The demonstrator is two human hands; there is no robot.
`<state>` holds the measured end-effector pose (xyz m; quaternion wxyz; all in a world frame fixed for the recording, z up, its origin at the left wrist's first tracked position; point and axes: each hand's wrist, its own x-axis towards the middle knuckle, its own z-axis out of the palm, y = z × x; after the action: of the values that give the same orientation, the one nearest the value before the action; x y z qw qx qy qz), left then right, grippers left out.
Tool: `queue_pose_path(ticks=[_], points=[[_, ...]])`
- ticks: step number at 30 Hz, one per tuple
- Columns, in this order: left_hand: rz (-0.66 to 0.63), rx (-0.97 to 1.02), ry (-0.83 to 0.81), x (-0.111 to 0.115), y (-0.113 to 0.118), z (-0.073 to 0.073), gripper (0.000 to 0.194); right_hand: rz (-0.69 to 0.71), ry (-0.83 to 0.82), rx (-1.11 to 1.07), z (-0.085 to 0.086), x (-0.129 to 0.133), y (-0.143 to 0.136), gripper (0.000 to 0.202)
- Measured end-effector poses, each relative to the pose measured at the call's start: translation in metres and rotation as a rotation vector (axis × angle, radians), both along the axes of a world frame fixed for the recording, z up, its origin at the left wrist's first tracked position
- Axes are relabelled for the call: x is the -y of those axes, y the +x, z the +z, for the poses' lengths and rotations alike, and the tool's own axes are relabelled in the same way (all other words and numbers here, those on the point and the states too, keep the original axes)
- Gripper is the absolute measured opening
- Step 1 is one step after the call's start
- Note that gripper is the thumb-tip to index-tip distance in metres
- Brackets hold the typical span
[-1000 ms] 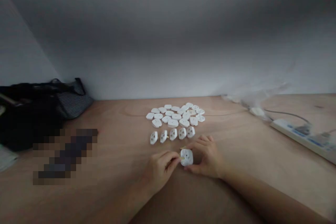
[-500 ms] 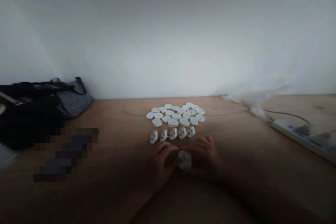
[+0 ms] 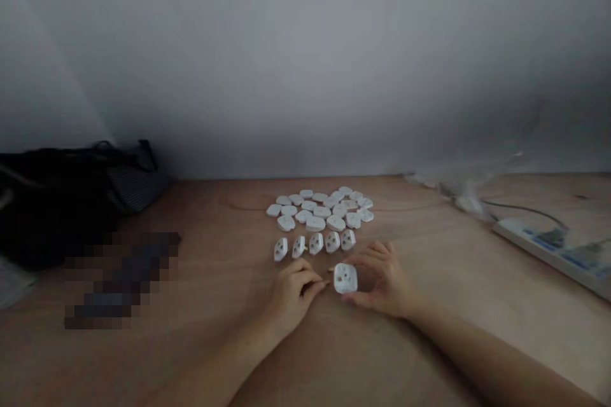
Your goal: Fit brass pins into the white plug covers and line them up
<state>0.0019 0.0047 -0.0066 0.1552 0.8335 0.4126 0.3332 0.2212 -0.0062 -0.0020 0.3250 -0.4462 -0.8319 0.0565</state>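
Note:
My right hand (image 3: 382, 280) grips a white plug (image 3: 345, 278) at its edges between thumb and fingers. The plug's face with its round holes is turned toward me, and a small brass-coloured pin (image 3: 331, 269) shows at its upper left. Just left of it, my left hand (image 3: 296, 289) is closed in a pinch, its fingertips apart from the plug. Whatever those fingertips hold, if anything, is too small to make out. Beyond both hands, several similar plugs (image 3: 316, 243) stand in a row with their holes facing me.
A cluster of white plug parts (image 3: 315, 224) lies behind the row. On the right are a power strip (image 3: 548, 248) with a cable and a clear plastic bag (image 3: 470, 200). A dark bag (image 3: 57, 203) and a pixelated dark object (image 3: 126, 280) occupy the left. A wall (image 3: 305, 76) bounds the table.
My hands have moved apart slightly. The plug has shifted a little right with my right hand, and my left fingertips have come away from it. The lighting on hands and table is brighter.

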Motion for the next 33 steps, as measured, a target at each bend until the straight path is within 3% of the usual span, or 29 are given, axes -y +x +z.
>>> queue_pose_path(ticks=[5, 11, 25, 30, 33], points=[[0.018, 0.130, 0.104, 0.001, -0.007, 0.006, 0.012, 0.031, -0.021, -0.051, 0.002, 0.001, -0.003, 0.043], [-0.101, 0.220, 0.163, 0.011, 0.000, 0.013, 0.010, 0.096, -0.095, -0.055, 0.000, 0.003, -0.008, 0.048], [-0.194, 0.176, 0.253, 0.011, 0.002, 0.008, 0.013, 0.148, -0.052, -0.096, -0.002, 0.005, -0.011, 0.051], [-0.121, 0.174, 0.219, 0.014, 0.004, 0.011, 0.010, 0.174, -0.053, -0.085, 0.000, 0.006, -0.013, 0.050], [-0.165, 0.207, 0.251, 0.012, 0.005, 0.009, 0.008, 0.171, -0.039, -0.085, 0.001, 0.006, -0.014, 0.052]])
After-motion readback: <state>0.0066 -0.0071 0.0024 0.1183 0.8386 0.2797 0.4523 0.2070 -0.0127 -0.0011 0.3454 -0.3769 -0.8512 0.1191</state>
